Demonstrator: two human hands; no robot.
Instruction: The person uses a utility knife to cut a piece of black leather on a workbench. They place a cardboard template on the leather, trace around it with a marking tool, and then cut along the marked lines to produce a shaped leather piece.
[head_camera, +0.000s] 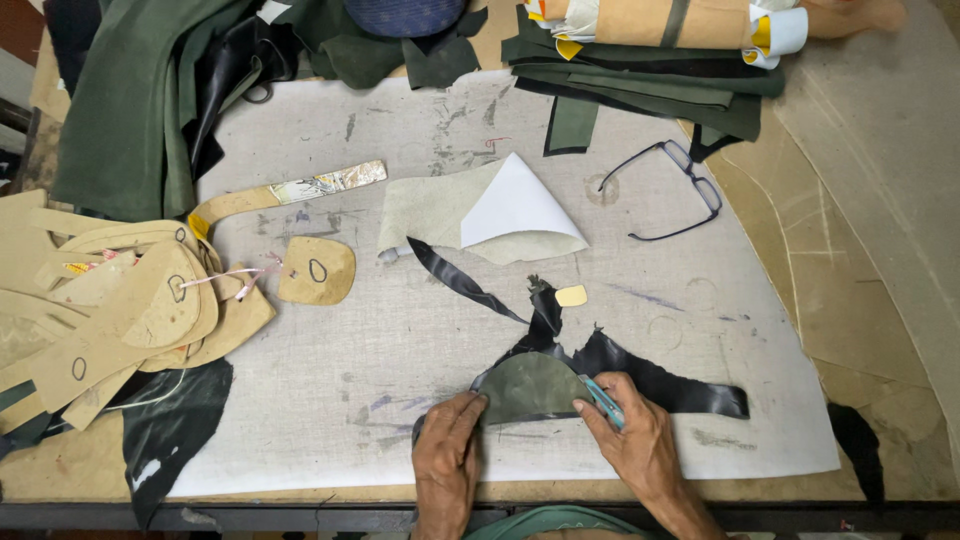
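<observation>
A rounded grey-green pattern piece (530, 386) lies on black leather (640, 378) near the front edge of the white cutting mat (330, 400). My left hand (448, 450) presses its fingertips on the left end of the piece. My right hand (636, 440) grips a small teal-handled knife (603, 400) at the right edge of the piece, blade against the leather. A thin black leather strip (455, 278) trails up and to the left from the cut area.
Tan cardboard patterns (130, 310) are piled at the left. A pale leather scrap with a white paper cone (515, 205) lies mid-mat. Black-framed glasses (675, 185) rest at the right. Green and black leather stacks (640, 85) line the back. A black scrap (170, 425) overhangs front left.
</observation>
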